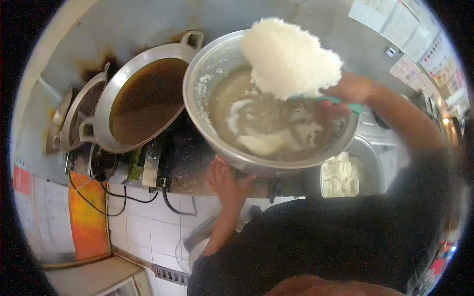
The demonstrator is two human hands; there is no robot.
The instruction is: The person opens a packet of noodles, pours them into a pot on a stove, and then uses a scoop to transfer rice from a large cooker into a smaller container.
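My right hand [351, 91] grips the handle of a green rice paddle [354, 107], with the thumb and fingers wrapped round it. A large mound of white cooked rice [291, 59] rides on the paddle, over the far right part of a big metal pot [195, 106]. Cloudy liquid [222, 106] fills the pot, with more white rice [266, 143] lying in it and grains stuck to the inner wall. My left hand [226, 181] lies against the pot's near outer side, fingers spread and thumb apart.
Two wide metal pans stand to the left; the nearer pan [106, 106] contains brown liquid [148, 98], the farther pan [79, 108] sits beside it. A metal container [375, 148] with white food stands right of the pot. Black hoses [170, 204] hang below the stove. Papers [385, 22] cover the wall.
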